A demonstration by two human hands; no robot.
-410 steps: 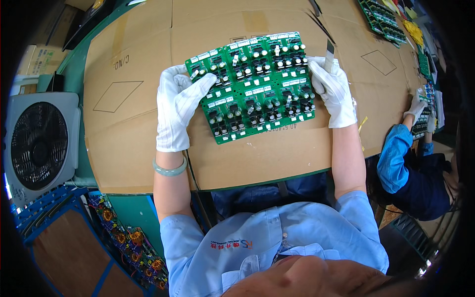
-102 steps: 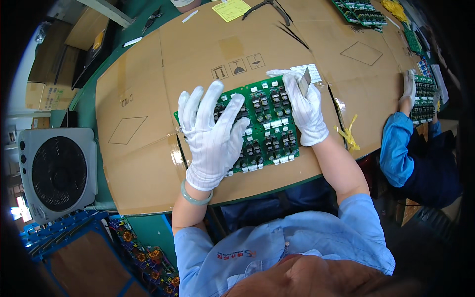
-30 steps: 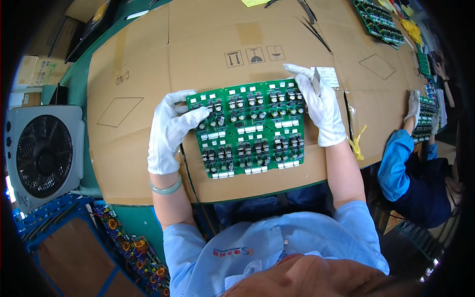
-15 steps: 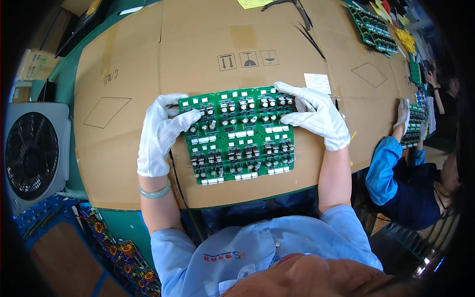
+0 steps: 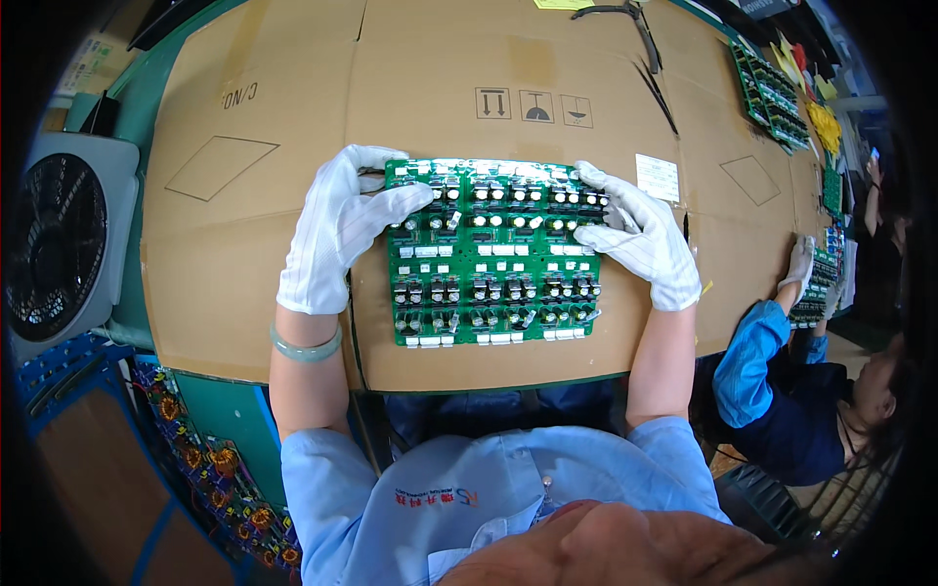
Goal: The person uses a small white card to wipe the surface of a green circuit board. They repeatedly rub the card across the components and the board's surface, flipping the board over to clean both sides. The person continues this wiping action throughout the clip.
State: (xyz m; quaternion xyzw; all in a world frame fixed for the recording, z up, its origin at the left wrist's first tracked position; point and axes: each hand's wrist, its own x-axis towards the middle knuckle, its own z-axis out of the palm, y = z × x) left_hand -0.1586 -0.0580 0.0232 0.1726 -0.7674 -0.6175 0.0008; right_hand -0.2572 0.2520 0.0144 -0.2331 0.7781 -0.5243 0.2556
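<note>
A green circuit board filled with rows of white connectors, black parts and small capacitors is held level over the cardboard-covered table in front of me. My left hand, in a white glove, grips its upper left corner, thumb on the face and fingers behind the edge. At the upper right edge my right hand, gloved too, pinches the board with the thumb low and fingers higher. The fingertips behind the board are hidden.
Flattened cardboard covers the table. Pliers lie at the far edge, and more circuit boards sit at the far right. A fan stands left. A co-worker's gloved hand holds another board at right.
The board has levelled out from a slight tilt, with both hands still gripping it. The whole view has shifted a little.
</note>
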